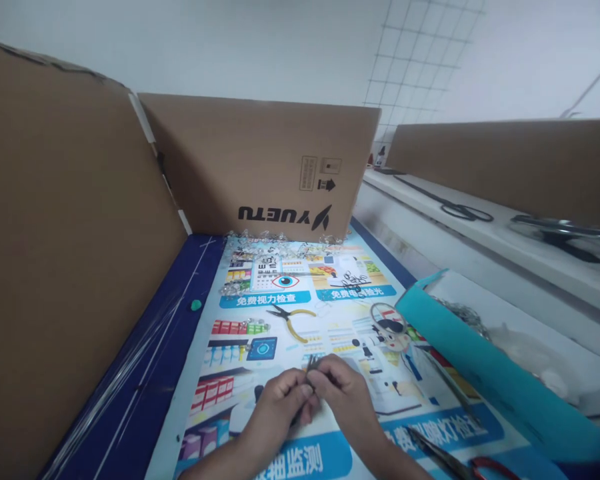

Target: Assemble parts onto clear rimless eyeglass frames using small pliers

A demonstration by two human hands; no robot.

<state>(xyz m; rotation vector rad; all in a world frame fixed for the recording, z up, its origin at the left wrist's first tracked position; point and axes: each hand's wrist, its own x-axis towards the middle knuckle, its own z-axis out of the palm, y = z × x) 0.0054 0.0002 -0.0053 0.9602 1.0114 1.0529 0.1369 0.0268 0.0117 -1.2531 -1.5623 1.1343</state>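
In the lower middle of the frame, the two hands are brought together above a printed sheet (330, 340) with Chinese lettering. The left hand (281, 405) is closed, its fingers curled around a dark metal tool (312, 362), of which only the narrow tip shows clearly between the hands; the rest is mostly hidden, so I cannot tell its exact kind. The right hand (344, 389) is also closed on it, with the thumb and fingers pressed together near this tip. Just above the hands, near the centre, a pair of yellow-handled pliers (287, 315) lies with its handles spread. Farther up, many clear beads (275, 248) are scattered along the foot of a cardboard panel (220, 160) marked YUETU upside down, and small black rings (355, 283) lie right of the centre. At the right, a turquoise box (500, 377) contains silvery chains (463, 317). A red-handled tool (443, 457) is at the lower right, partly cut by the edge, and scissors (463, 212) rest on the white ledge (505, 257) at upper right.
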